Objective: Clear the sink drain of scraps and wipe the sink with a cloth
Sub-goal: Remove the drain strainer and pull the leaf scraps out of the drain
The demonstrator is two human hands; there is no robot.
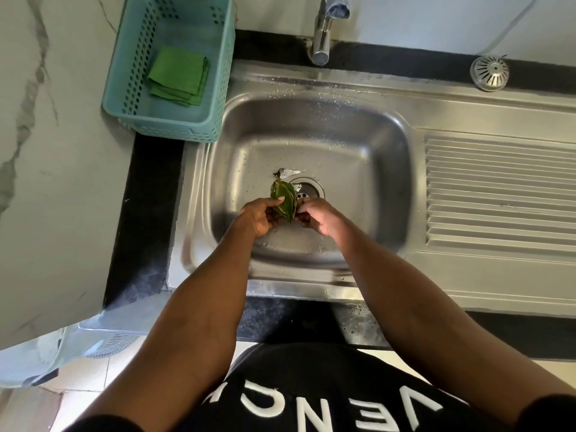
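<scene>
both hands over sink [389, 169]: green leaves [283, 199] gripped by left hand [260, 218], just left of drain [307, 190]; right hand [314, 217] curled beside leaves, grasp unclear.

You have one sink [311, 126] with one drain [307, 190], one tap [322, 35] and one strainer cap [489, 73]. You also have one basket [124, 73] holding one folded cloth [177, 74]. Both your hands share one bunch of leaves [283, 198], and one clear scrap [286, 173] lies by the drain.

Green leaves [284, 198] held upright over the steel sink [367, 145], just left of the round drain [308, 190]. A clear scrap [287, 173] lies beyond. A folded green cloth [179, 75] sits far left.
</scene>
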